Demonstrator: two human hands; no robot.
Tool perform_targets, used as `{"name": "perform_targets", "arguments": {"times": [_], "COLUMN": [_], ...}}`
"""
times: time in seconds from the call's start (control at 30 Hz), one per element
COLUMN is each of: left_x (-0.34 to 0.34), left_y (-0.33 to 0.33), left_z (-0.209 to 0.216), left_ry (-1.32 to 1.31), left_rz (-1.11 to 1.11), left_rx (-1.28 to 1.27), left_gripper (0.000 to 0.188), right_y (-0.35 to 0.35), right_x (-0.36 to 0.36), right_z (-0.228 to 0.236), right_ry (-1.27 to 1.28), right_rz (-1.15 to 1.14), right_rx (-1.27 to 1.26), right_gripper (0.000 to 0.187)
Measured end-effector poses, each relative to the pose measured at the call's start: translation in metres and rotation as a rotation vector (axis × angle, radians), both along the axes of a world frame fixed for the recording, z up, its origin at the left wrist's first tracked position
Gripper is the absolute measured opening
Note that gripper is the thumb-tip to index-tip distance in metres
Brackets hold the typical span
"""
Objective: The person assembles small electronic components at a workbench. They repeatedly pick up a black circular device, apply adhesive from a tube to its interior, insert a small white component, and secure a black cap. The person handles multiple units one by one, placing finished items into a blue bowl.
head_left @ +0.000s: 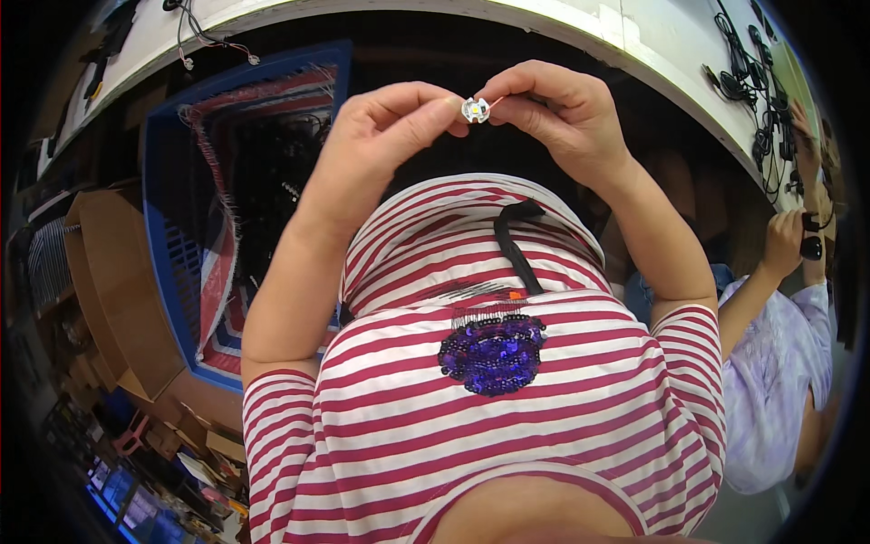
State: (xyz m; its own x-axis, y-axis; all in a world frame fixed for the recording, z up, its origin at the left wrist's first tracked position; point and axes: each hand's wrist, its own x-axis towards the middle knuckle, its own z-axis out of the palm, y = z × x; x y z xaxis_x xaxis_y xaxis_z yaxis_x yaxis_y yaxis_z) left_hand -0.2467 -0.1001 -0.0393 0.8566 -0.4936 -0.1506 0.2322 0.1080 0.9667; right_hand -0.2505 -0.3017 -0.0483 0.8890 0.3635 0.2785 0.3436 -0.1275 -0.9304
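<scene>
A long white worktable [675, 72] is seen curving across the top, deeply shadowed beneath. Greyish floor [748, 517] is shown at lower right; at lower left, a small red stool [133, 435] is surrounded by clutter [195, 467] and bluish light [118, 490] is glimpsed.

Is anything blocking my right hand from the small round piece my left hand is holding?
Nothing visible blocks it. The right hand is close beside the small round piece, with just a thin reddish wire showing between them.
</scene>
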Motion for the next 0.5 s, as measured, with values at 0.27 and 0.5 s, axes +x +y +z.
{"name": "perform_targets", "arguments": {"times": [0.27,0.5], "left_x": [0.007,0.007], "left_y": [0.01,0.007], "left_z": [0.005,-0.007], "left_ry": [-0.031,-0.022], "left_rz": [-0.12,0.044], "left_rx": [0.093,-0.018], "left_gripper": [0.014,0.012], "right_y": [0.006,0.004], "right_x": [0.002,-0.003], "right_z": [0.005,-0.004], "right_ry": [-0.001,-0.104], "right_rz": [0.035,-0.103], "right_rx": [-0.062,0.026], "right_gripper": [0.014,0.016]}}
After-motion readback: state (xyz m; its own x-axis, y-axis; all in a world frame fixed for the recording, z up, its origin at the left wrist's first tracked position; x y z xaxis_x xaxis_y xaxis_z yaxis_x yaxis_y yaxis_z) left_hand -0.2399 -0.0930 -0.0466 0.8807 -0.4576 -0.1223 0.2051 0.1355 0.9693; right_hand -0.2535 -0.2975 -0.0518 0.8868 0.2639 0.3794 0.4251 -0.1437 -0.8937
